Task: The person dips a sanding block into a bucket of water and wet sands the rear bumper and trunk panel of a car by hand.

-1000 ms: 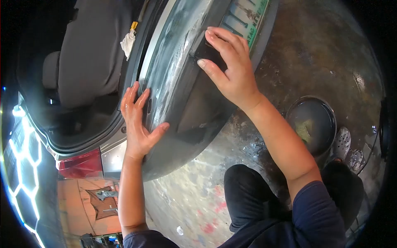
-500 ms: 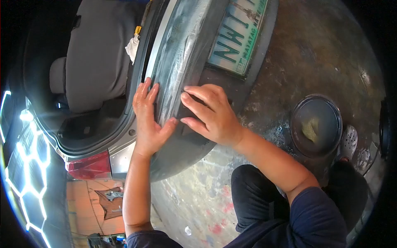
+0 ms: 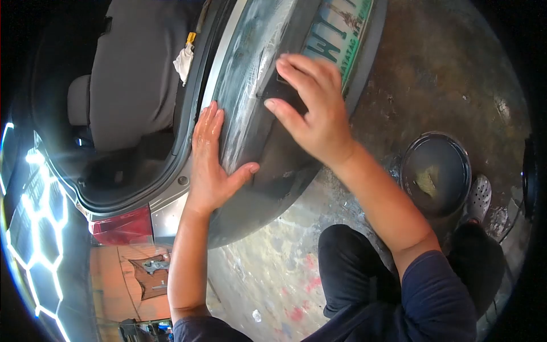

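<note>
Your left hand lies flat near the middle of the frame, fingers stretched out and thumb spread aside, gripping nothing; it rests along the inner side of the pale, smeared strip atop the car's rear bumper, perhaps so that you can brace yourself or feel the surface. Your right hand, toward the upper middle, is curved, thumb and fingers apart over the outer side of that strip; a dark patch shows between them, and you cannot tell from here whether it is something held or part of the bumper. That bent posture probably lets your fingertips follow the rounded edge. The bumper sweeps from the top of the frame down to the centre, so it lies under your left palm and just beneath or touching your right fingertips; the exact contact there is unclear. The licence plate sits beyond your right knuckles at the upper right. On the floor at the right, the basin with a yellowish piece in it seems placed for easy reach by your right arm.
</note>
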### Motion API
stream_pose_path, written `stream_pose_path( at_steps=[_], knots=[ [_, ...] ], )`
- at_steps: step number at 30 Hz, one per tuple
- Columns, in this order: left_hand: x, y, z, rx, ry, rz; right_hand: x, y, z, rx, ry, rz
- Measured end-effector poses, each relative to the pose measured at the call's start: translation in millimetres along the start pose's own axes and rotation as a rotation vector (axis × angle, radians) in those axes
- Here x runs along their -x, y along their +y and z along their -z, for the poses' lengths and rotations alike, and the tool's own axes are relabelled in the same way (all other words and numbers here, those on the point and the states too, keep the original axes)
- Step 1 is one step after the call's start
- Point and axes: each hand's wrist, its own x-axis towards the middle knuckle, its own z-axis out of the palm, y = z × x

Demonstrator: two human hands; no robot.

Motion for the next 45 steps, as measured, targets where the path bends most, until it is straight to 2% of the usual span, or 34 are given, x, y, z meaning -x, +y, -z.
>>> stream_pose_path(
  at_steps=[2,4,6,9,12,13,16,18,20,23,26,27,30,33,36,38,40,42,44,45],
  knots=[
    [-4.1,-3.2,-0.1,-0.012,0.000,-0.016,20.2,-17.9,-7.8,-0.012,-0.004,0.015],
    [-2.7,-1.2,0.5,-0.001,0.000,-0.014,40.2,-39.4,-10.5,-0.052,-0.152,-0.029],
    [-2.9,-2.7,0.3,-0.021,-0.013,-0.008,27.1,-22.2,-3.5,-0.042,-0.166,0.041],
    [-5.4,-0.7,0.0,0.001,0.003,-0.008,-5.8,1.0,-0.8,0.030,0.012,0.011],
    [-4.1,-2.4,1.0,-0.013,-0.015,-0.003,32.1,-30.9,-14.5,-0.012,-0.039,-0.027],
    [-4.9,-2.8,1.4,-0.013,-0.014,-0.008,43.0,-46.9,-13.6,-0.032,-0.130,-0.043],
    [-3.5,-3.1,0.3,-0.014,-0.012,-0.013,29.5,-29.9,-7.8,-0.042,-0.150,0.034],
    [-3.4,-1.9,-0.9,-0.012,0.000,-0.009,2.3,-2.4,-1.5,-0.001,-0.005,0.030],
    [-4.1,-0.9,0.2,0.006,0.001,-0.016,2.3,-5.3,-2.5,0.044,0.044,-0.051],
    [-6.2,-0.7,0.7,0.008,0.003,-0.016,38.4,-42.6,-12.9,-0.031,-0.093,-0.087],
    [-5.6,0.8,0.6,-0.003,0.001,-0.021,19.7,-19.6,-6.5,0.025,-0.054,-0.004],
    [-6.8,0.5,0.5,-0.014,0.001,-0.022,0.8,-4.6,-1.6,0.061,0.043,0.002],
    [-5.9,-2.5,0.5,-0.018,-0.001,-0.020,0.2,-4.6,-6.6,0.106,0.132,-0.055],
    [-4.3,-2.4,0.2,-0.015,-0.004,-0.010,31.9,-46.2,-9.5,0.014,-0.080,-0.099],
    [-3.6,-2.7,-0.5,-0.016,-0.003,-0.009,3.9,-8.4,-2.3,0.042,0.036,-0.007],
    [-5.4,-2.9,0.0,-0.020,0.006,-0.013,-17.3,11.0,3.5,0.140,0.150,-0.047],
    [-3.5,-3.3,-0.1,-0.022,-0.002,0.002,2.5,-7.8,-3.5,0.092,0.086,-0.043],
    [-3.2,-5.0,-0.3,-0.015,0.000,-0.006,34.8,-43.5,-6.0,0.000,-0.133,-0.076],
    [-3.1,-6.2,-0.2,0.005,0.011,-0.037,33.8,-33.8,-1.8,-0.044,-0.189,-0.016],
    [-4.4,-6.6,0.2,0.006,0.016,-0.039,25.4,-22.4,-1.3,-0.014,-0.116,0.005]
  ],
)
